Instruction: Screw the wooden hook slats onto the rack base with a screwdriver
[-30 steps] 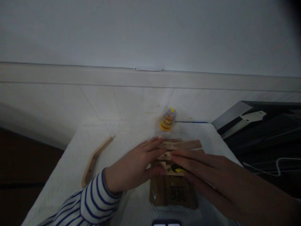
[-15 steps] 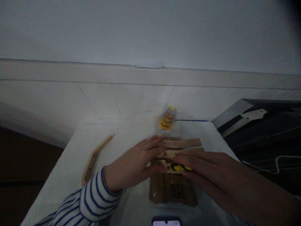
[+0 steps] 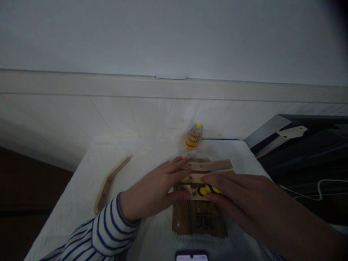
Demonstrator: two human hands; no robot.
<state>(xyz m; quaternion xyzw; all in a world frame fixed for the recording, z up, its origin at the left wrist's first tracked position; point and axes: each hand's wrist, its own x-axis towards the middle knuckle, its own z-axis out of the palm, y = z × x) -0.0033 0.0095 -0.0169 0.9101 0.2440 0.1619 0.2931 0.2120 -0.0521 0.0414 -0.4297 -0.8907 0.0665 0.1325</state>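
My left hand (image 3: 154,188), in a striped sleeve, lies flat with fingers stretched out on the left ends of several wooden strips (image 3: 210,166) stacked on a brown cardboard sheet (image 3: 199,221). My right hand (image 3: 239,197) is closed around a yellow and black tool (image 3: 206,190), whose tip rests on the lowest strip near my left thumb. The strips show small screw heads.
A small yellow and clear container (image 3: 193,137) stands at the table's far edge by the wall. A bent wooden piece (image 3: 108,183) lies at the left on the white tabletop (image 3: 89,170). A phone (image 3: 191,256) shows at the near edge. Dark equipment (image 3: 301,145) and a white cable sit to the right.
My right hand has drawn back slightly and curled, so more of the yellow tool shows. My left hand has stayed on the strips.
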